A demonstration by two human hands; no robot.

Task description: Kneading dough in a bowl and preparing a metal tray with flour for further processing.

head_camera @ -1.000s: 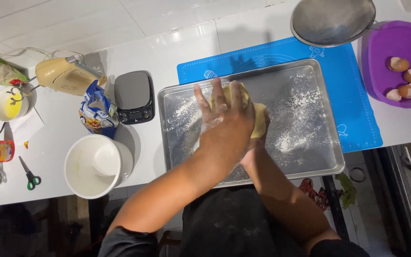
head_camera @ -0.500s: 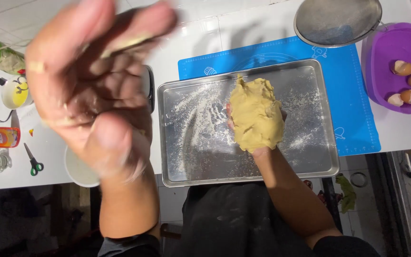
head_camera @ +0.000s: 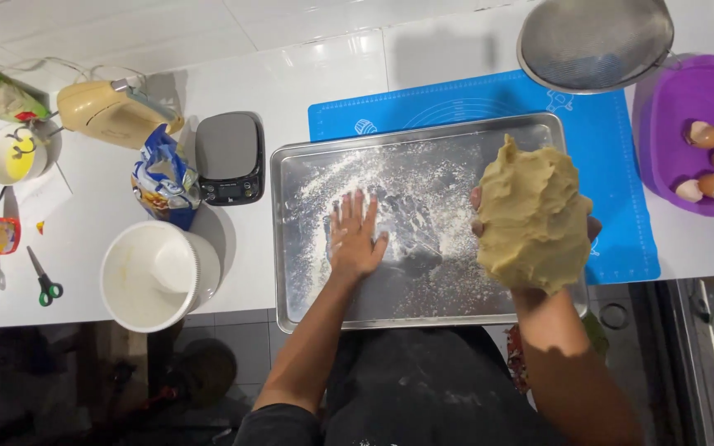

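Since half a second ago, left hand [head_camera: 354, 239] has dropped, fingers spread flat on the floured metal tray [head_camera: 291, 248]; right hand [head_camera: 530, 248] grips lifted yellow dough [head_camera: 530, 215] above the tray's right side, unshaped yet.

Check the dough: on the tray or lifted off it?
Lifted. The right hand holds the dough up above the floured tray, while the left hand lies flat on the flour.
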